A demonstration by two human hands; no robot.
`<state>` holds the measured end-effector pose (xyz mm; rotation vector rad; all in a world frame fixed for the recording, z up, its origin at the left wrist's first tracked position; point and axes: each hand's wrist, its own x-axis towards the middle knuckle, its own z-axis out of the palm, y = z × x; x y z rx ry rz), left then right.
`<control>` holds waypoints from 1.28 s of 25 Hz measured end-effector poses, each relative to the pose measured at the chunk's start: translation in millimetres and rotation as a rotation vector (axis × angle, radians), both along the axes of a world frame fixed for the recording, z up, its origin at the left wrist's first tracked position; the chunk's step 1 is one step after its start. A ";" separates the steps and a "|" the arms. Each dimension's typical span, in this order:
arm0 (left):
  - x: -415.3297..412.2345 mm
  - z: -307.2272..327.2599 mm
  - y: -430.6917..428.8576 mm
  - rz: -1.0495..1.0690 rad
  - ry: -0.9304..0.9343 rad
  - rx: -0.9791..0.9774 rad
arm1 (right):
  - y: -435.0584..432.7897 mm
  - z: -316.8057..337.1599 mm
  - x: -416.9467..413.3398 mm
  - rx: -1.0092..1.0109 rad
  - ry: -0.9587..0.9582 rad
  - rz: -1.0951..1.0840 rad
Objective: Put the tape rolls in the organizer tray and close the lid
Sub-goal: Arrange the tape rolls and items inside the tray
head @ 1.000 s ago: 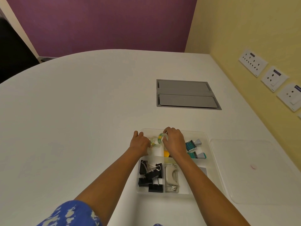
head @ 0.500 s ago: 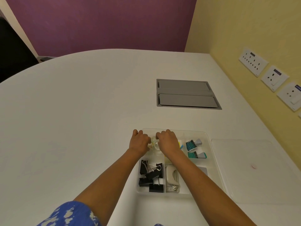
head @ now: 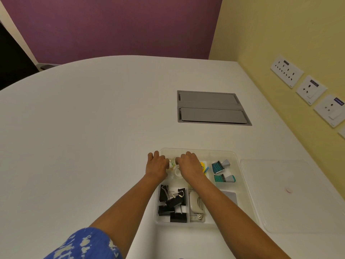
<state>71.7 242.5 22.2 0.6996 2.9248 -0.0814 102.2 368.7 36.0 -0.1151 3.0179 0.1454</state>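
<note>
The clear organizer tray (head: 214, 151) lies open on the white table. In its far-left compartment both hands curl down close together. A patterned tape roll (head: 172, 162) sits between them, touched by the fingertips of my right hand (head: 190, 166). A clear roll with a white core (head: 177, 172) lies just below it, against the thumb side of my left hand (head: 156, 165). My left fingers reach over the tray's left rim. Most of each roll is hidden under the hands. The clear lid (head: 298, 199) lies flat on the table right of the tray.
Other compartments hold black binder clips (head: 172, 202), a beige stapler (head: 196, 204), yellow sticky flags (head: 203, 166) and two teal stamps (head: 220, 171). A grey cable hatch (head: 211, 108) is set into the table beyond. Wall sockets (head: 309, 86) line the yellow wall at right.
My right hand has moved left and down with its tape roll, from above the middle compartment into the far-left one beside my left hand. The left hand has stayed put.
</note>
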 end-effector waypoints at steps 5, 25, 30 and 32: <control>0.8 -2.1 -0.6 0.005 0.016 0.025 | -3.6 -1.6 0.9 0.033 -0.043 0.017; -10.8 0.2 5.3 -0.025 0.052 0.032 | 1.8 2.2 -15.6 -0.003 0.005 0.076; -10.7 -4.6 3.5 0.010 0.009 -0.011 | 5.8 -3.2 -18.9 0.068 -0.002 0.124; -11.1 -5.5 4.0 0.005 -0.011 -0.020 | 6.4 -4.2 -19.5 0.085 0.002 0.136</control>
